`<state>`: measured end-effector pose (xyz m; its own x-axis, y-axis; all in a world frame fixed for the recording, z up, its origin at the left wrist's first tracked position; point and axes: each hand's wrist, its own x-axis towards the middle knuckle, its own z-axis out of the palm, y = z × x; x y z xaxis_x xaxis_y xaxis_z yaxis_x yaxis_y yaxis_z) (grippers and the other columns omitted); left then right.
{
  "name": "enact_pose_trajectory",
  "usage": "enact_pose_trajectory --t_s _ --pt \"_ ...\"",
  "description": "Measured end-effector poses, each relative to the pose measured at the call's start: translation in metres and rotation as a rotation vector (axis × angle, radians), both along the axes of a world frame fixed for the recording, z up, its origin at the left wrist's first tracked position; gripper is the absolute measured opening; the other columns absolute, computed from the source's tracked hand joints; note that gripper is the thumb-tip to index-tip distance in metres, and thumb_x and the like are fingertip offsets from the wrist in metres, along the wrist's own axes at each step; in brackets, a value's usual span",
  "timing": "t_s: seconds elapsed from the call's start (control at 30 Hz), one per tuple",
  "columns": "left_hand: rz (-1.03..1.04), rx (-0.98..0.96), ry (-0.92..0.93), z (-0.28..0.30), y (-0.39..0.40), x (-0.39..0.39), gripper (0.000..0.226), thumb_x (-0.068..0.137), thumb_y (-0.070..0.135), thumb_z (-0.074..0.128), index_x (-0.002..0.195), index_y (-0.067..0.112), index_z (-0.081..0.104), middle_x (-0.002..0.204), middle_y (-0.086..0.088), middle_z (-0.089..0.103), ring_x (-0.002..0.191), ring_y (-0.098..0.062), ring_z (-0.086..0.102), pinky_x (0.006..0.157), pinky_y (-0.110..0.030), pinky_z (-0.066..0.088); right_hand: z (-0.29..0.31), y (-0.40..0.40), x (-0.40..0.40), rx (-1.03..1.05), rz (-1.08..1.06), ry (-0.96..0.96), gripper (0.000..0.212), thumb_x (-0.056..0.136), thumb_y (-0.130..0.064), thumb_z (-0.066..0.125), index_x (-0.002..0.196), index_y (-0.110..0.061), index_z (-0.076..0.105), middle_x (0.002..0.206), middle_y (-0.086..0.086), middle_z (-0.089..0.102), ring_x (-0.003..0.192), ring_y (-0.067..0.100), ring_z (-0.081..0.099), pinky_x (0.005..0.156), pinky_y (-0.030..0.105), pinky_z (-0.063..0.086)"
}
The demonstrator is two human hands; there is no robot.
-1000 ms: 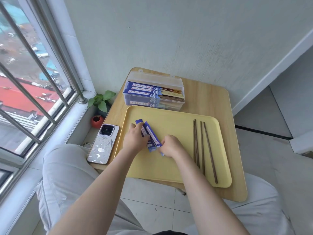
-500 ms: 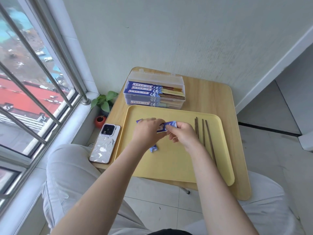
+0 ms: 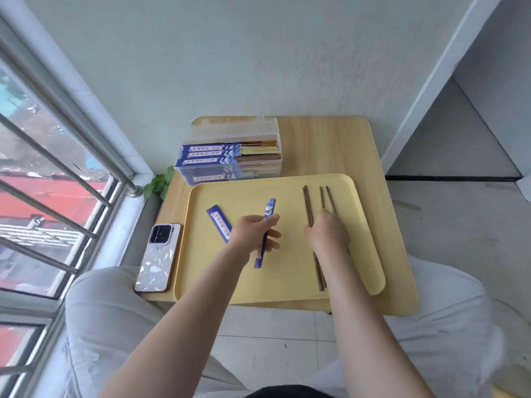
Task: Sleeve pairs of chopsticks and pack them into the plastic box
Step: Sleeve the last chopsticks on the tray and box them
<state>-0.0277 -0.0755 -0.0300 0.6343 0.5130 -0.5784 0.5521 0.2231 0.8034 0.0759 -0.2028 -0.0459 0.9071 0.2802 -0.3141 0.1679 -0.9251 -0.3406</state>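
Wooden table (image 3: 339,145) by the window, plastic box (image 3: 230,159) stacked with sleeved chopsticks, yellow tray (image 3: 287,277) holding a spare sleeve (image 3: 218,225), left hand (image 3: 253,234) pinching a blue sleeve (image 3: 265,234), right hand (image 3: 327,234) fingers down on loose chopsticks (image 3: 309,208), grip unclear.

A light wooden tabletop (image 3: 330,147) with rounded corners sits pushed up against a pale, rough-plastered wall (image 3: 244,58). On the left, daylight pours through a window (image 3: 43,182) crossed by steel bars (image 3: 54,159), and grey floor tiles (image 3: 275,340) spread below.

Bare tray (image 3: 287,282) strip between sleeve (image 3: 219,227) and chopsticks (image 3: 307,205)
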Motion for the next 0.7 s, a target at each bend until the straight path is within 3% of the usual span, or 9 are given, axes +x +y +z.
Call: enact_pose_trajectory --t_s 0.07,0.13,0.2,0.4,0.57,0.63,0.7 --pt "0.068 -0.143 0.011 -0.008 -0.006 0.002 0.033 0.092 0.035 0.071 0.105 0.004 0.071 0.084 -0.01 0.077 0.062 -0.025 0.07 0.078 -0.038 0.061 -0.001 0.005 -0.005 0.009 0.03 -0.002 0.017 0.1 -0.018 0.055 0.114 -0.008 0.056 0.115 0.009 0.065 0.104 0.031 0.065 0.068 0.032 0.043" --pt "0.129 -0.218 0.007 -0.017 -0.01 0.002 0.036 0.092 0.037 0.071 0.107 0.004 0.071 0.089 -0.011 0.077 0.068 -0.024 0.072 0.072 -0.035 0.062 0.0 0.011 -0.01 0.044 0.058 0.017 0.014 0.098 -0.017 0.056 0.11 -0.009 0.057 0.112 0.008 0.066 0.103 0.03 0.065 0.068 0.031 0.042" --pt "0.18 -0.257 -0.019 -0.022 -0.009 0.001 0.038 0.093 0.038 0.07 0.109 0.004 0.07 0.095 -0.013 0.077 0.072 -0.024 0.072 0.065 -0.032 0.058 0.002 0.013 -0.015 0.084 0.079 0.038 0.009 0.097 -0.018 0.058 0.101 -0.011 0.054 0.108 0.007 0.065 0.1 0.03 0.064 0.067 0.03 0.041" --pt "0.146 -0.323 -0.092 -0.024 -0.002 -0.007 0.041 0.095 0.038 0.066 0.117 0.004 0.066 0.099 -0.017 0.075 0.079 -0.026 0.071 0.07 -0.033 0.057 0.0 0.018 -0.023 0.192 0.092 0.042 0.016 0.094 -0.02 0.058 0.087 -0.01 0.049 0.086 0.002 0.052 0.077 0.026 0.051 0.061 0.03 0.036" --pt "0.094 -0.316 -0.133 -0.024 -0.003 -0.011 0.037 0.095 0.033 0.067 0.115 0.002 0.067 0.1 -0.017 0.074 0.079 -0.024 0.071 0.073 -0.031 0.061 -0.009 0.012 -0.021 0.509 -0.008 0.212 0.016 0.094 -0.023 0.058 0.105 -0.013 0.062 0.093 0.001 0.067 0.078 0.018 0.061 0.06 0.026 0.045" --pt "0.08 -0.313 -0.145 -0.024 -0.003 -0.012 0.033 0.096 0.028 0.067 0.111 -0.001 0.067 0.096 -0.016 0.074 0.075 -0.023 0.071 0.071 -0.029 0.061 -0.007 0.007 -0.02 0.689 -0.067 0.32 0.02 0.096 -0.021 0.056 0.116 -0.022 0.059 0.09 0.002 0.07 0.065 0.011 0.057 0.053 0.018 0.042" --pt "0.08 -0.327 -0.161 -0.024 -0.002 -0.014 0.022 0.097 0.02 0.065 0.106 -0.001 0.064 0.091 -0.015 0.073 0.069 -0.022 0.069 0.066 -0.028 0.06 0.0 0.004 -0.02 0.841 -0.105 0.401 0.024 0.096 -0.016 0.054 0.117 -0.029 0.059 0.078 0.002 0.07 0.054 0.012 0.051 0.048 0.02 0.04"
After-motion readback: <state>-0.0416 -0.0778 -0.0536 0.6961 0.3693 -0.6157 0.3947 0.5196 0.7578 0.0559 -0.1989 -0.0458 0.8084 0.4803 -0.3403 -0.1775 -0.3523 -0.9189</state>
